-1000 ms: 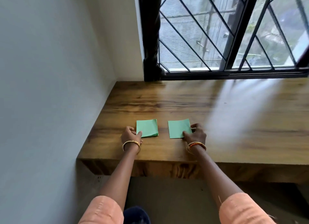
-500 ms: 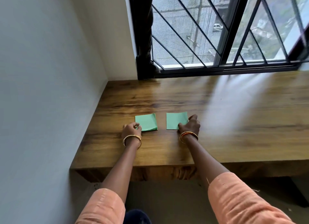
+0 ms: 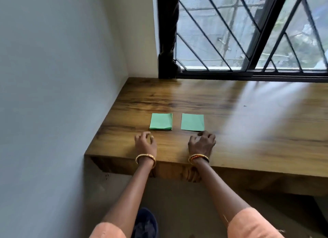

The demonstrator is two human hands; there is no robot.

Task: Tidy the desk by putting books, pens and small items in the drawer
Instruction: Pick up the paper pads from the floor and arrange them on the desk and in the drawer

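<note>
With both green pads, the left pad [image 3: 161,121] and the right pad [image 3: 192,122], near the desk's [image 3: 248,131] front left corner and the left hand [image 3: 145,145] and right hand [image 3: 202,143] loosely curled, seemingly empty, stack them first.

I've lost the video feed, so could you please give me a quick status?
Left hand and right hand empty, near both green pads on the desk. No drawer in view. Nothing in the way.

Wooden desk [image 3: 239,131] carries two green paper pads [image 3: 161,121] [image 3: 192,122], side by side, apparently slightly apart.
</note>
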